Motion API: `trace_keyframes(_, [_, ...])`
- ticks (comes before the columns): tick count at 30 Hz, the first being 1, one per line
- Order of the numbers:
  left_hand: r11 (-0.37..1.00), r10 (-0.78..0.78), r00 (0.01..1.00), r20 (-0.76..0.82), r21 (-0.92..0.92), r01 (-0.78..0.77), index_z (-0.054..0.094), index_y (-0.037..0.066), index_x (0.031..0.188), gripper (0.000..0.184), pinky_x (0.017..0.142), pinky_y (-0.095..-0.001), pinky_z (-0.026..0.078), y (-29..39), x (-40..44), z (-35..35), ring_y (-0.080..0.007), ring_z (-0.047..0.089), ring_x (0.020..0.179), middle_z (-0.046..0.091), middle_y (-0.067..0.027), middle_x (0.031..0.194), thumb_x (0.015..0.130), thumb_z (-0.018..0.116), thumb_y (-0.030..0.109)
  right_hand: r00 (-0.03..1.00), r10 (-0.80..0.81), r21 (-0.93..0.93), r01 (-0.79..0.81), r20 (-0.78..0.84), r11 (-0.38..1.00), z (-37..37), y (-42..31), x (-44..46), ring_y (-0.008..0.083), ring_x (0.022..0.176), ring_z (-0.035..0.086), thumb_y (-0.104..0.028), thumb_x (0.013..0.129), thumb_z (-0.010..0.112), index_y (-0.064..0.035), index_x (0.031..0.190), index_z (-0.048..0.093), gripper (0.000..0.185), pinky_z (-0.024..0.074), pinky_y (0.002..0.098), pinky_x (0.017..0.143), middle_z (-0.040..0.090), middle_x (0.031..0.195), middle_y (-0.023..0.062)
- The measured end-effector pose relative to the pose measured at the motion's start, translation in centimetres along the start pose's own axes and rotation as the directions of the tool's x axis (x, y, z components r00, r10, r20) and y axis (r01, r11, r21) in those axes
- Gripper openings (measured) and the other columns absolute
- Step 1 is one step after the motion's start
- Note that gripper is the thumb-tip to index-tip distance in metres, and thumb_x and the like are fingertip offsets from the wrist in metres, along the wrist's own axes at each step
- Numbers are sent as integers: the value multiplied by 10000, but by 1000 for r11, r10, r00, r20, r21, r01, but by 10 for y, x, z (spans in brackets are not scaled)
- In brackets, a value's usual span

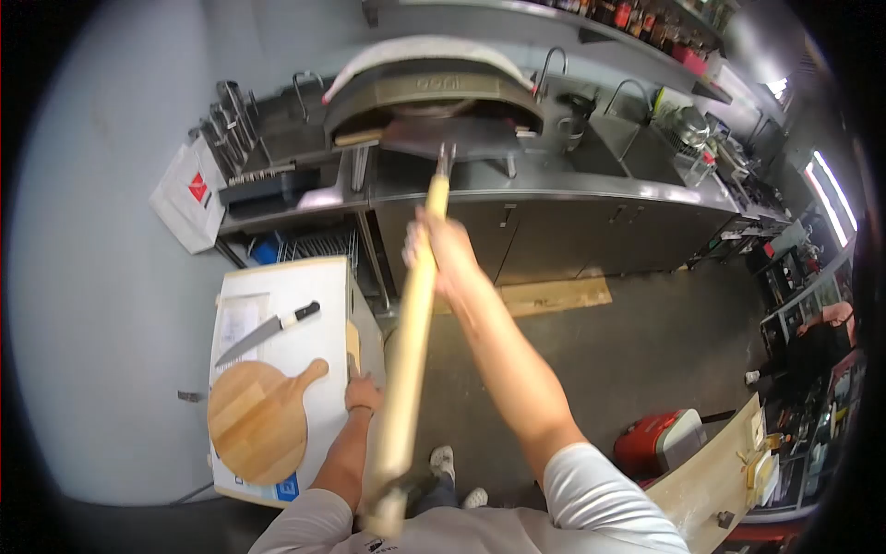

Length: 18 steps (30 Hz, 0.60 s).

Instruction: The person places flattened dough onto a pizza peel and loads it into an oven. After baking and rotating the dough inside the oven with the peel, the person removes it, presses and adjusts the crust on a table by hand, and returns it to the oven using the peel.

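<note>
My right hand is wrapped round the long wooden handle of a pizza peel. Its dark flat blade, smeared by motion, is at the mouth of a dark pizza oven on the steel counter. Low at the side edge of the white-topped box, my left hand is closed by a narrow wooden piece with a greyish part; its grip is hard to make out. A round wooden board with a handle and a large knife lie on the box top.
The steel counter runs along the wall, with sinks, taps and a metal pot to the right. A white bag hangs at left. Cardboard lies on the floor. A red-and-white container and another person are at right.
</note>
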<state>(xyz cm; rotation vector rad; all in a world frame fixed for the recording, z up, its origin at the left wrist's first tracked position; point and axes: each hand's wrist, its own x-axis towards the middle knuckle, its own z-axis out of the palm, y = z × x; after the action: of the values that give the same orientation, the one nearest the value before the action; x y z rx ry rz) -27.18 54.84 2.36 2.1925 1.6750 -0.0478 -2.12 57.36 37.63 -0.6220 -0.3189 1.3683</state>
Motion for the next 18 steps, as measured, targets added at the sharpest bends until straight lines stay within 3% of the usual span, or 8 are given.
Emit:
trace_keyframes(3, [999, -34, 992, 122, -4, 34, 548, 106, 1203, 534, 930, -383, 456, 24, -19, -42, -362, 543, 1088, 201, -296, 1417, 724, 646, 319, 982, 167, -112, -177, -92, 978, -38, -9, -48, 97, 448, 402, -161, 919, 512, -76, 849, 439, 133, 354, 250, 390, 439, 595, -13])
trace_keyframes(7, [998, 56, 998, -17, 7, -56, 529, 109, 1225, 567, 969, -371, 427, 12, -18, -23, -362, 489, 1165, 175, -292, 1425, 721, 657, 335, 970, 199, -258, -230, -139, 939, -55, -74, -72, 90, 454, 389, -144, 910, 509, -65, 902, 459, 94, 331, 228, 391, 435, 606, -11])
trace_keyframes(9, [999, 36, 999, 9, 34, -37, 529, 107, 1226, 570, 997, -365, 403, 19, -26, -33, -354, 447, 1212, 188, -280, 1424, 725, 667, 342, 968, 225, -341, -250, -112, 906, -55, -101, -83, 91, 443, 383, -138, 911, 503, -57, 916, 474, 86, 331, 227, 387, 430, 598, -12])
trace_keyframes(12, [1000, 14, 999, -33, -2, -14, 547, 123, 1208, 542, 992, -367, 408, 21, -29, -33, -351, 462, 1198, 199, -257, 1429, 728, 667, 345, 952, 210, -509, -298, -224, 807, -62, -120, -100, 94, 406, 393, -127, 910, 504, -49, 866, 467, 97, 321, 236, 357, 436, 579, -7])
trace_keyframes(13, [1000, 9, 999, -48, -25, -10, 547, 123, 1208, 542, 992, -367, 408, 22, -32, -36, -351, 462, 1198, 199, -257, 1429, 728, 667, 345, 956, 228, -601, -293, -183, 744, -71, -126, -108, 100, 401, 398, -137, 913, 506, -57, 805, 466, 140, 320, 243, 354, 430, 558, -7])
trace_keyframes(15, [996, -38, 999, 2, -79, 38, 573, 145, 1175, 497, 991, -372, 409, 25, -34, -42, -337, 446, 1216, 207, -236, 1435, 728, 666, 338, 948, 194, -661, -315, -253, 681, -70, -139, -135, 124, 360, 386, -171, 919, 494, -88, 644, 451, 291, 319, 258, 350, 415, 488, 11])
trace_keyframes(17, [995, -45, 999, -6, -87, 45, 593, 162, 1147, 463, 986, -369, 412, 26, -32, -43, -325, 449, 1210, 221, -226, 1432, 729, 656, 351, 905, 274, -590, -422, -327, 688, -104, -145, -162, 128, 349, 384, -165, 905, 504, -86, 680, 463, 242, 327, 256, 337, 418, 487, 16])
trace_keyframes(18, [998, -46, 999, -2, -47, 46, 594, 160, 1144, 461, 981, -365, 415, 27, -36, -48, -323, 458, 1196, 232, -226, 1424, 730, 650, 356, 902, 247, -623, -424, -354, 657, -105, -139, -185, 130, 353, 391, -112, 876, 521, -74, 761, 476, 129, 332, 265, 324, 430, 513, 20])
